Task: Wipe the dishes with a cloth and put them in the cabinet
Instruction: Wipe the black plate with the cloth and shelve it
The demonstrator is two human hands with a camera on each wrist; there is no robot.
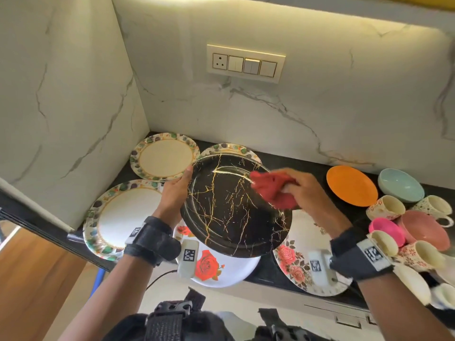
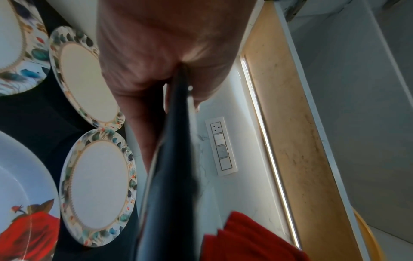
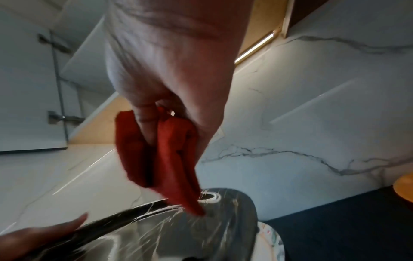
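Observation:
A black plate [image 1: 231,207] with gold veins is held tilted above the counter. My left hand [image 1: 176,193] grips its left rim, thumb on top; in the left wrist view the black plate [image 2: 174,159] shows edge-on under that left hand [image 2: 156,58]. My right hand [image 1: 305,190] holds a bunched red cloth [image 1: 273,190] against the plate's upper right part. In the right wrist view the red cloth [image 3: 161,155] hangs from the curled fingers [image 3: 145,120] and its tip touches the black plate [image 3: 196,229].
On the dark counter [image 1: 307,166] lie several leaf-rimmed plates [image 1: 165,157], two rose plates [image 1: 214,269], an orange plate [image 1: 352,185], a blue bowl [image 1: 400,184], pink bowls [image 1: 423,230] and patterned cups [image 1: 386,207]. A switch panel [image 1: 246,64] sits on the marble wall; cabinet underside overhead.

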